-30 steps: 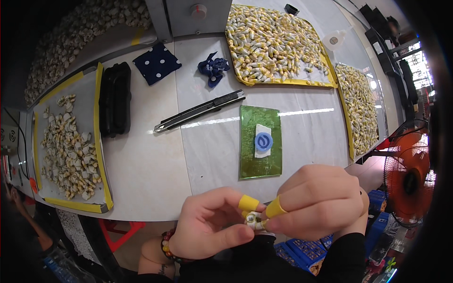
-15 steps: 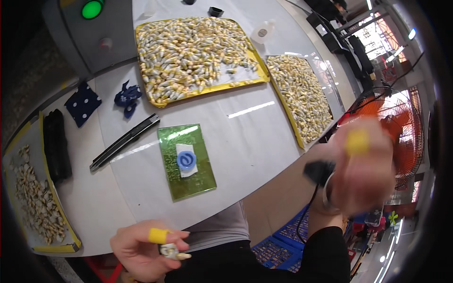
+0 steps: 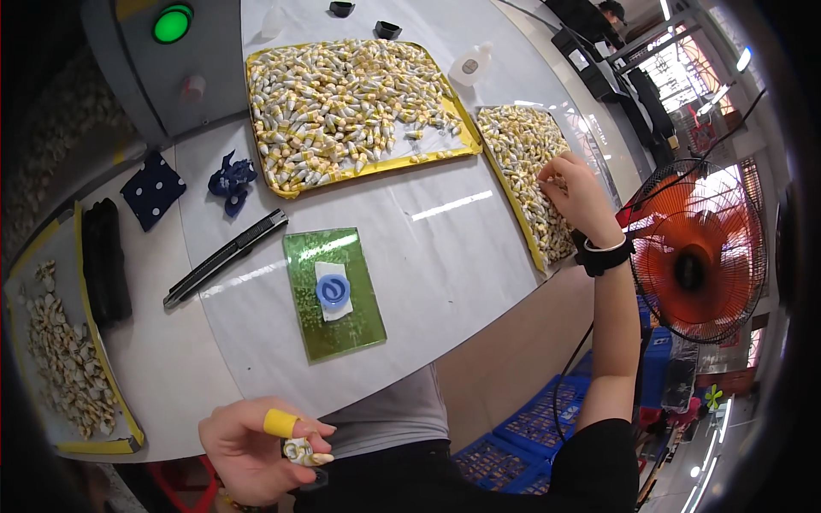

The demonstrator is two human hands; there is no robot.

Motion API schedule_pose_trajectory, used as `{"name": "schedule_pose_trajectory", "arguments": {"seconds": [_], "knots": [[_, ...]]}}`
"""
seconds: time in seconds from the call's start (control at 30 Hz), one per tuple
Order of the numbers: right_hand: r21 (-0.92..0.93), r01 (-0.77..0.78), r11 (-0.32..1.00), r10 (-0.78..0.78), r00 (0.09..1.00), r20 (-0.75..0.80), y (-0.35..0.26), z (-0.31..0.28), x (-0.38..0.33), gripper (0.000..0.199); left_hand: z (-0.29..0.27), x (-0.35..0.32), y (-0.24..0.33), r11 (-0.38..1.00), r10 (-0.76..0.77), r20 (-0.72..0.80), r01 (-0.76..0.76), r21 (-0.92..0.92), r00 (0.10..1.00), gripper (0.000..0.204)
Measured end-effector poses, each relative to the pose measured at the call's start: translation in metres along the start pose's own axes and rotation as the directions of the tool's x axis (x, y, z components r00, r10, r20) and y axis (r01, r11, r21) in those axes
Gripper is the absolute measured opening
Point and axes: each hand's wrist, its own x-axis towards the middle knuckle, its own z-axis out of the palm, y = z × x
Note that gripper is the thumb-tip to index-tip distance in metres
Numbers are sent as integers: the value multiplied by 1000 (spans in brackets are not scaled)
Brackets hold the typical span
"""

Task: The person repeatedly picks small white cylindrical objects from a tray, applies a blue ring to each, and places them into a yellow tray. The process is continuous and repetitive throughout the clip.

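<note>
My left hand (image 3: 248,449), with a yellow wrap on one finger, is closed around a small white-and-yellow moulded piece (image 3: 299,451) near the table's front edge. My right hand (image 3: 581,195) reaches over the right-hand tray (image 3: 516,209), its fingertips drawn together among the small white-and-yellow pieces (image 3: 523,154) heaped there. Whether it grips one is hidden by the fingers. Between the hands lies a green translucent mat (image 3: 346,342), bearing a white patch and a round blue cap-like disc (image 3: 333,292).
A large yellow-edged tray (image 3: 385,174) full of similar pieces stands at the back. At far left sits another tray (image 3: 103,446) of pieces. A black utility knife (image 3: 225,259), blue cloths (image 3: 152,190) and a white bottle (image 3: 471,65) lie around; an orange fan (image 3: 688,269) stands right.
My right hand has swung from the right, beside the fan, leftward onto the right-hand tray. The left hand keeps its piece, which is turned slightly.
</note>
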Motion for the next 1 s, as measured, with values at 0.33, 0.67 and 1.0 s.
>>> {"name": "schedule_pose_trajectory", "arguments": {"seconds": [0.33,0.67,1.0], "knots": [[309,277,910,-241,959,-151,-99,-22,-1,15,-3,5,-13,981,44,-1,-44,-191,999,34],[343,696,631,-742,670,5,-208,7,19,28,-7,-4,-14,995,47,-14,-48,-83,999,46],[319,667,673,-728,673,129,-211,16,25,16,-15,-3,-12,987,47,-27,-51,-154,999,45]]}}
